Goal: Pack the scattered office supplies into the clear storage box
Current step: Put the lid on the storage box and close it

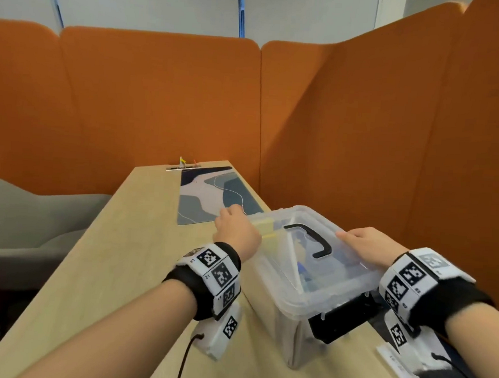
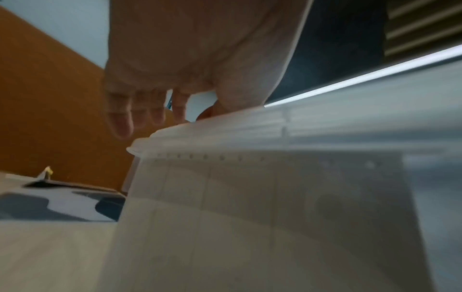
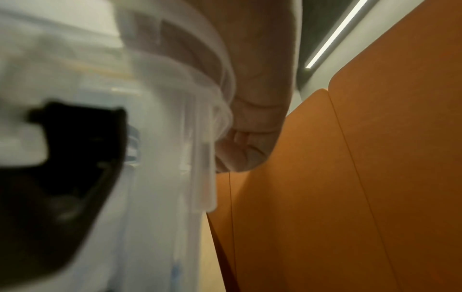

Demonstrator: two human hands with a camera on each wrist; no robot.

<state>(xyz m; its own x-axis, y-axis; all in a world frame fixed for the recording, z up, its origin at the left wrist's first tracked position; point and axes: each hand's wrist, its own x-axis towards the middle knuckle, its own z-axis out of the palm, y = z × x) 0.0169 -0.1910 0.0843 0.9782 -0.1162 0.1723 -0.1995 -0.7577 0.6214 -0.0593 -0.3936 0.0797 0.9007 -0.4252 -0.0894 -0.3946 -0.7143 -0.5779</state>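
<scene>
**Both hands on the lidded box**

The clear storage box sits on the wooden desk at about 5 o'clock in the head view, its lid on, the black handle lying flat. The left hand rests at the lid's 10 o'clock corner; only the left wrist view shows its fingers hanging straight, loosely spread, the thumb against the rim. The right hand lies on the lid's 3 o'clock edge; the right wrist view shows fingers curled over that rim. A patterned mat lies at 12 o'clock.

The storage box looks clear glossy plastic, the table pale matt wood, the partitions orange cloth.
</scene>
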